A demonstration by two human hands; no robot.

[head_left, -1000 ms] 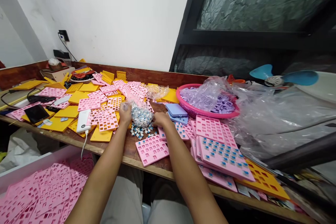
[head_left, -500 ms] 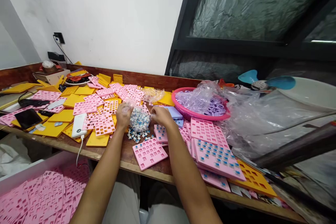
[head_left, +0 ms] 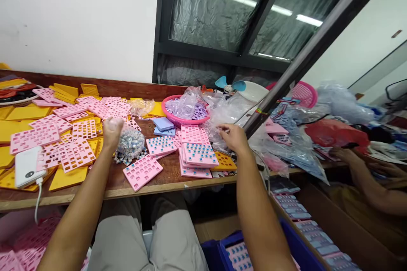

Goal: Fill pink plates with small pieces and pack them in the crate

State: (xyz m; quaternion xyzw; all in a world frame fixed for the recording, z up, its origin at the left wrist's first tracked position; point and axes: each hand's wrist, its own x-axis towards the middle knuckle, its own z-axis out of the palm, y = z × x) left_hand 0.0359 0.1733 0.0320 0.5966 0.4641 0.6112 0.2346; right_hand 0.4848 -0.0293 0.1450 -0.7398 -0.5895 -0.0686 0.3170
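Note:
My left hand (head_left: pixel 112 132) is closed on the neck of a clear plastic bag (head_left: pixel 129 144) full of small blue-and-white switches, which rests on the wooden bench (head_left: pixel 165 178). A few loose switches lie at the bag's foot. A pink perforated plate (head_left: pixel 143 171) lies in front of the bag near the bench edge. My right hand (head_left: pixel 234 136) hangs open over the crumpled clear plastic (head_left: pixel 222 114) at the right, beside a stack of pink plates with blue switches (head_left: pixel 199 154). It holds nothing.
Pink and yellow plates (head_left: pixel 63 135) cover the left of the bench, with a white power bank (head_left: pixel 27 166). A pink basket (head_left: pixel 184 112) of purple parts stands at the back. Another person's arm (head_left: pixel 369 182) rests at the right. A blue crate (head_left: pixel 241 254) sits below.
My right hand left the bag and moved right to the clear plastic. My left hand still grips the bag. The view swung to the right, showing another person's arm.

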